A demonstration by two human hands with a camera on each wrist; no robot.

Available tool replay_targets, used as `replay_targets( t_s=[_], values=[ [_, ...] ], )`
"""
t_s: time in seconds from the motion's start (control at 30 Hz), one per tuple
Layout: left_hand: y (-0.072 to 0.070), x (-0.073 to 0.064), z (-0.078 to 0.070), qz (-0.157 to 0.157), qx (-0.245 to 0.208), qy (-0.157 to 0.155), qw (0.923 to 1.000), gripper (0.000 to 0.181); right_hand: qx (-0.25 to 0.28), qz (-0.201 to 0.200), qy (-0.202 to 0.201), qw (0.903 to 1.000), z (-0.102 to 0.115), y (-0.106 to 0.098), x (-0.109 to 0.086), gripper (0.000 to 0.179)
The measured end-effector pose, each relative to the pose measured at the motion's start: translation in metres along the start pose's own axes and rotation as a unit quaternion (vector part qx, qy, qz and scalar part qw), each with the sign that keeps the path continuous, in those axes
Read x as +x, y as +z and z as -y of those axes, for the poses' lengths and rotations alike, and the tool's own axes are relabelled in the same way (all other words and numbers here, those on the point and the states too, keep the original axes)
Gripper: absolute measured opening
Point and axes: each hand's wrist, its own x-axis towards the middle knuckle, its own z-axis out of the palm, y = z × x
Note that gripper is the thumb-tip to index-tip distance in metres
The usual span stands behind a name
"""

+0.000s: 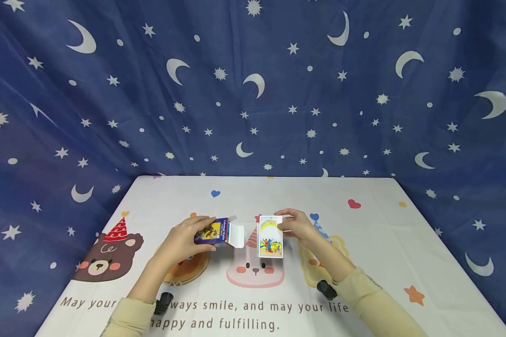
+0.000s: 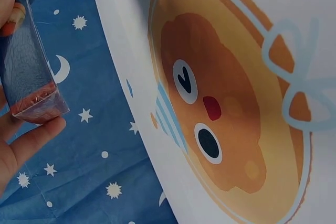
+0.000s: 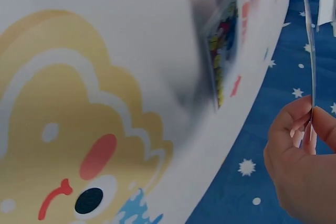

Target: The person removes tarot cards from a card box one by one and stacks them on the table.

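Right hand (image 1: 297, 224): thumb and fingertips nearly meeting, parted only by the thin card (image 1: 271, 245) they pinch. Grip lies at the card's right edge, near its upper corner, in the head view; right wrist view gives the card edge-on, standing up out of the grasp. Face toward the head camera: yellow arc above, small coloured figures below.

Left hand (image 1: 183, 238): spread to the width of a card box (image 1: 211, 232) and curled round it — fingers over the far side, thumb along the near side. Left wrist view: a fingertip against the corner of the box's red end. White flap (image 1: 236, 236) folded out on the side facing the card; box and card apart, a short gap between.

Right wrist view also shows a blurred printed piece (image 3: 224, 48) with a shadow by it; cannot tell whether it touches the cloth.

Beneath: white cloth (image 1: 362, 248), printed with a brown bear (image 1: 111, 257) at left, a pink animal face (image 1: 255, 274) below the card, lettering (image 1: 219, 306) nearer the person. Black device (image 1: 163, 303) at the left wrist, another (image 1: 326, 290) at the right — pale sleeves (image 1: 130, 313) behind. Beyond, a blue backdrop (image 1: 278, 135) of moons and stars.
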Motion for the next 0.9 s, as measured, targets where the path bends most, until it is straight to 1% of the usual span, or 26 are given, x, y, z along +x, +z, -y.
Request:
replay_targets(
  t_s=[0.13,0.27,0.37,0.5,0.6,0.7,0.8,0.9],
  values=[
    [0.0,-0.001,0.0,0.004,-0.001,-0.004,1.0,0.075,-0.026,-0.004,-0.014,0.9996,-0.007,0.001,0.007,0.037],
    [0.001,-0.001,0.0,0.006,-0.001,-0.009,0.9999,0.075,-0.057,-0.005,-0.036,0.9977,-0.012,0.001,0.013,0.034],
    [0.003,0.0,0.0,0.002,0.0,-0.007,1.0,0.075,-0.09,-0.003,-0.061,0.9941,-0.014,0.0,0.017,0.032],
    [0.004,0.002,-0.001,-0.001,-0.005,-0.003,1.0,0.075,-0.129,-0.008,-0.078,0.9886,-0.016,-0.002,0.024,0.031],
    [0.003,0.003,-0.002,-0.004,-0.007,0.0,1.0,0.074,-0.138,-0.009,-0.071,0.9879,-0.017,-0.003,0.03,0.031],
    [0.003,0.004,-0.002,-0.006,-0.009,0.004,0.9999,0.074,-0.128,-0.013,-0.055,0.9902,-0.021,-0.004,0.035,0.031],
    [0.005,0.004,-0.002,-0.004,-0.01,0.006,0.9999,0.074,-0.103,-0.029,-0.025,0.9939,-0.025,-0.004,0.039,0.03],
    [0.006,0.004,-0.001,-0.001,-0.012,0.007,0.9999,0.073,-0.066,-0.054,0.024,0.9961,-0.028,-0.005,0.041,0.026]
  ],
)
